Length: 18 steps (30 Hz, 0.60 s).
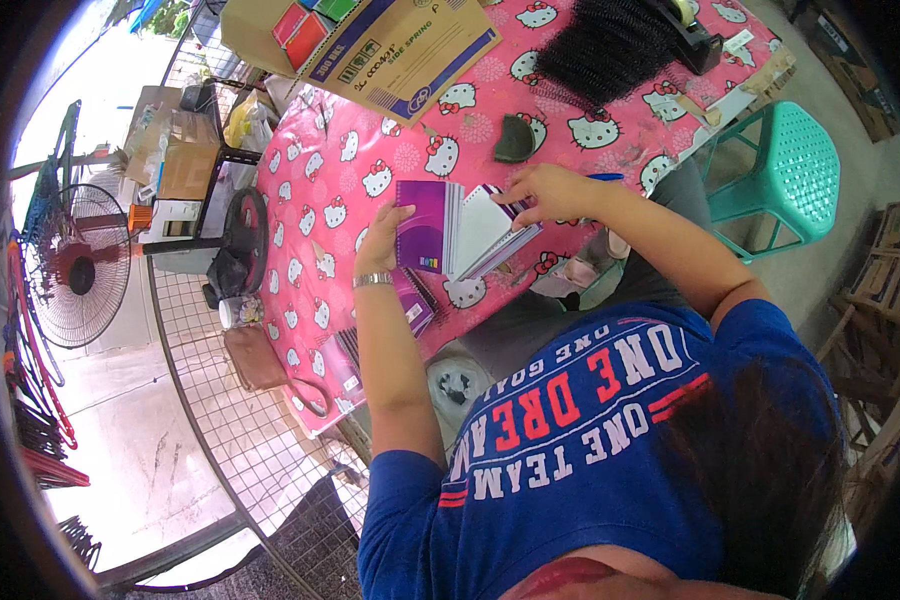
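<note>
A stack of small purple-covered notebooks (pixel 425 228) lies fanned open before me, over the pink patterned tabletop (pixel 350 245). My left hand (pixel 380 240), with a metal watch on its wrist, grips the stack's left edge, thumb on the cover. At the right side, my right hand (pixel 542 194) has its fingers bent round the upper edge of the fanned part, beside a white page (pixel 480 238); its fingertips are partly hidden. More purple notebooks (pixel 413 303) lie under and beside my left forearm. Just beyond the stack sits a dark half-round piece (pixel 515 139).
A cardboard box (pixel 410 55) stands at the far side, black spiral coils (pixel 598 55) at the far right. A blue pen-like thing (pixel 605 177) lies past my right wrist. A green stool (pixel 795 165) is at right; a fan (pixel 82 265) and brown bag (pixel 253 358) are at left.
</note>
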{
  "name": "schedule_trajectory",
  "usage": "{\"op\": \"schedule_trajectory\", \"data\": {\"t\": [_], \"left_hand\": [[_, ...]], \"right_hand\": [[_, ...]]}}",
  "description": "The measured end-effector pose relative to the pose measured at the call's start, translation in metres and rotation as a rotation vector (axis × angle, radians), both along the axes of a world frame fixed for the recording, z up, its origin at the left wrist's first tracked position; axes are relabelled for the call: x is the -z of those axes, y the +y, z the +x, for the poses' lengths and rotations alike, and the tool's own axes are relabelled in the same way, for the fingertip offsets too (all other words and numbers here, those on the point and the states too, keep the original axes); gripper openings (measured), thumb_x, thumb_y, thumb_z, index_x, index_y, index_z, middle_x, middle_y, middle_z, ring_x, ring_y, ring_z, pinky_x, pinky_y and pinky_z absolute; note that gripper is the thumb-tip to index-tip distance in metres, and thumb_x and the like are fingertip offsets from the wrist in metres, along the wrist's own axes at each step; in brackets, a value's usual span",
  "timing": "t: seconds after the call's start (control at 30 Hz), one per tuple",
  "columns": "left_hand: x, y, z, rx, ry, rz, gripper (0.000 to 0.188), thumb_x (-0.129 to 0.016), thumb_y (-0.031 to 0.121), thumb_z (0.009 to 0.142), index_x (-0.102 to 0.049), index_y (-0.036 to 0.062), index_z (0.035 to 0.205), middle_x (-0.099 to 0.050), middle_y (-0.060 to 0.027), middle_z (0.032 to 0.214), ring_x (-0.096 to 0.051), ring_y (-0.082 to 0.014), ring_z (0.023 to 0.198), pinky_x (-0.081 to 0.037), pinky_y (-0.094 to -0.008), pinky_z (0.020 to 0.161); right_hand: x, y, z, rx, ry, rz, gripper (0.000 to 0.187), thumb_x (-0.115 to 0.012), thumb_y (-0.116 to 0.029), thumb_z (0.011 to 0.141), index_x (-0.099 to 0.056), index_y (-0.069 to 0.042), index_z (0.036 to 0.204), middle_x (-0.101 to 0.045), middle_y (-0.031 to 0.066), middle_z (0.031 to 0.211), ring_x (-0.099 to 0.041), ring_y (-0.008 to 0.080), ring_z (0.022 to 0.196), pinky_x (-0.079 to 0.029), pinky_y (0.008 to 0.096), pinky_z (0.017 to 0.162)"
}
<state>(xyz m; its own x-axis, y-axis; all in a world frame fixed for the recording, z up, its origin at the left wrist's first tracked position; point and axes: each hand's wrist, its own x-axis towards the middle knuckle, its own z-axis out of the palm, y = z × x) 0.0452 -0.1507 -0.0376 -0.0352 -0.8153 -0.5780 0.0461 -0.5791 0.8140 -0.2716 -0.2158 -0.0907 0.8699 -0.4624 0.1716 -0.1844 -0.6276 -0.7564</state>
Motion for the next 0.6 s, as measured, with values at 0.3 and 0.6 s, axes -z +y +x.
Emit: {"op": "schedule_trajectory", "data": {"t": [0.3, 0.6], "left_hand": [[0.009, -0.002, -0.017, 0.021, -0.247, -0.053, 0.072, -0.066, 0.018, 0.084, -0.032, -0.0043, 0.143, -0.053, -0.0151, 0.128, -0.053, -0.0207, 0.115, -0.046, -0.0305, 0.094], [-0.002, 0.031, 0.007, -0.227, -0.031, -0.235, 0.053, -0.063, 0.017, 0.086, -0.046, -0.0013, 0.133, -0.06, -0.0116, 0.118, -0.062, -0.0202, 0.1, -0.054, -0.0353, 0.084]], "right_hand": [[0.001, 0.014, 0.004, -0.022, 0.165, 0.005, 0.068, -0.065, -0.024, 0.085, -0.036, -0.025, 0.147, -0.061, 0.0141, 0.09, -0.061, 0.0292, 0.082, -0.049, 0.0405, 0.077], [-0.012, 0.024, -0.001, 0.065, 0.26, -0.056, 0.071, -0.063, -0.034, 0.087, -0.03, -0.021, 0.149, -0.058, 0.0225, 0.108, -0.058, 0.0372, 0.099, -0.046, 0.0439, 0.085]]}}
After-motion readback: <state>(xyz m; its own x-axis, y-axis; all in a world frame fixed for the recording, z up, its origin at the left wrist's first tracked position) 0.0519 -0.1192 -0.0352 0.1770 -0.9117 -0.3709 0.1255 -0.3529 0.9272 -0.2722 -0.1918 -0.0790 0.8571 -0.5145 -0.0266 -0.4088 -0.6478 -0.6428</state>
